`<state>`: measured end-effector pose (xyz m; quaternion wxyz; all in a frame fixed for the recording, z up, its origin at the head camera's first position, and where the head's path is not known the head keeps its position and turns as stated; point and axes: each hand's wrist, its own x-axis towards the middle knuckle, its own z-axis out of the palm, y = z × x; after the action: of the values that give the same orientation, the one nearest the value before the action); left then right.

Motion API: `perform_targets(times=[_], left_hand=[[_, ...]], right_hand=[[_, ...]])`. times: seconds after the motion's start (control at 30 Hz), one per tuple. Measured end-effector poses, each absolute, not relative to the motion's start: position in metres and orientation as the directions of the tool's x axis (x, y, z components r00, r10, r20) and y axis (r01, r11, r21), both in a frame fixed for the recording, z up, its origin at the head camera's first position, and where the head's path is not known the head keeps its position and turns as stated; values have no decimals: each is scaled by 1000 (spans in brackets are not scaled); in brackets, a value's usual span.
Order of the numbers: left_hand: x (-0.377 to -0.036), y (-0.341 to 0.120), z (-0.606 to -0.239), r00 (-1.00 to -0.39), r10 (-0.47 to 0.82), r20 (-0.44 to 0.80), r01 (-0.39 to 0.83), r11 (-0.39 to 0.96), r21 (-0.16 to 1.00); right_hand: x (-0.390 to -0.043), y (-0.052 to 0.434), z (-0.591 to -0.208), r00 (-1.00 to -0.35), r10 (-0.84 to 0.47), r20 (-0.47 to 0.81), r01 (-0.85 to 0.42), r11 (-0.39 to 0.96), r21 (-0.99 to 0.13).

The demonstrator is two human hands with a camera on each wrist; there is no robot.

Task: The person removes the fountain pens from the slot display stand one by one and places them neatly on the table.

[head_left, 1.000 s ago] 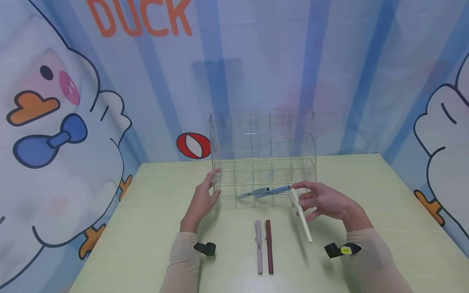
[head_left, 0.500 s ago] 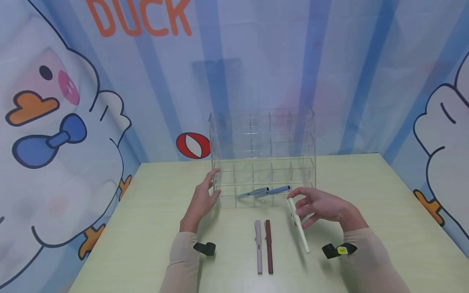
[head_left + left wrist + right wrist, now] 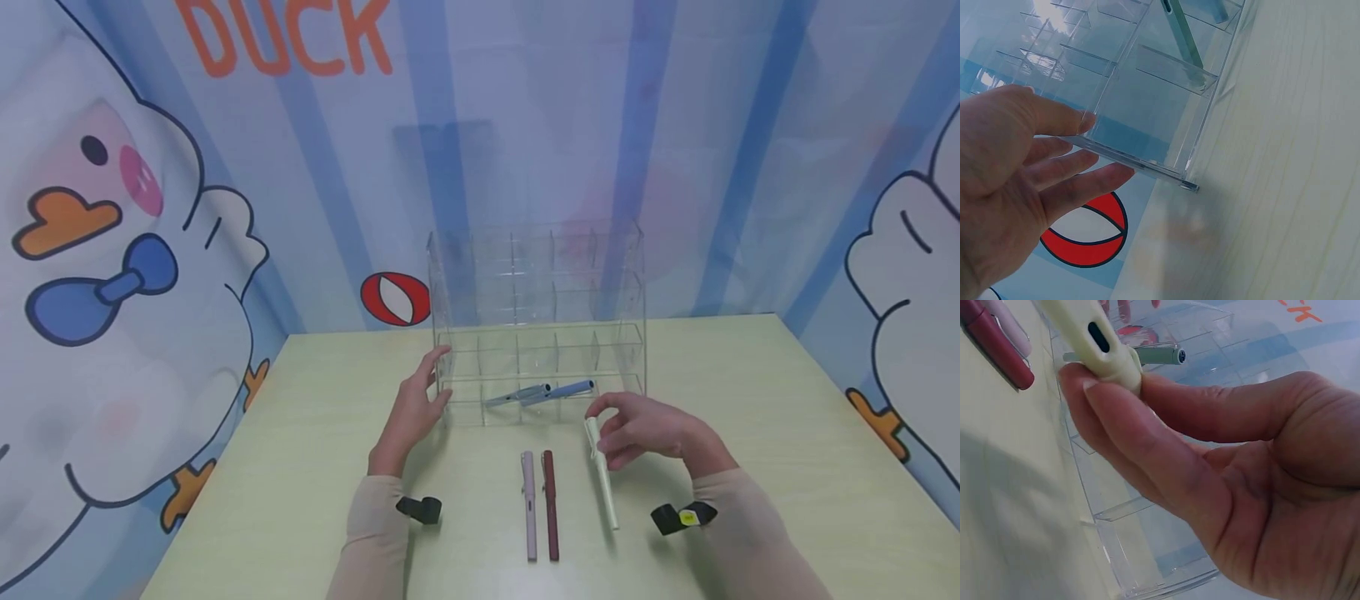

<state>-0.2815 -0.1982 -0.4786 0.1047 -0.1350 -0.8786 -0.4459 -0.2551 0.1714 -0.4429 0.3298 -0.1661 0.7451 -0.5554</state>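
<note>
A cream-white fountain pen (image 3: pixel 603 487) slants down toward the table, its upper end pinched between thumb and fingers of my right hand (image 3: pixel 648 429). The right wrist view shows the dark slot in the pen's barrel (image 3: pixel 1099 337). My left hand (image 3: pixel 411 408) holds the left side of a clear acrylic pen rack (image 3: pixel 537 358); in the left wrist view the thumb meets its front edge while fingers lie along the outer side. In the rack's lowest tier lie a grey-green pen (image 3: pixel 517 395) and a blue pen (image 3: pixel 573 390), both tilted.
On the table (image 3: pixel 300 517), a lilac pen (image 3: pixel 530 508) and a dark red pen (image 3: pixel 551 508) lie parallel, in front of the rack. A curtain printed with ducks (image 3: pixel 555 125) hangs close behind the rack.
My right hand has come toward me and slightly left with the white pen, away from the rack, and the pen now stands steeper. My left hand and the rack have stayed put.
</note>
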Motion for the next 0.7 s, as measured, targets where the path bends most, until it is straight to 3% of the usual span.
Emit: perform_targets(times=[0.7], left_hand=[[-283,-199,-481,-934,145,326,347,571,744]], right_hand=[[-251,152,-455,-772,-534,-344,126,401,-907]])
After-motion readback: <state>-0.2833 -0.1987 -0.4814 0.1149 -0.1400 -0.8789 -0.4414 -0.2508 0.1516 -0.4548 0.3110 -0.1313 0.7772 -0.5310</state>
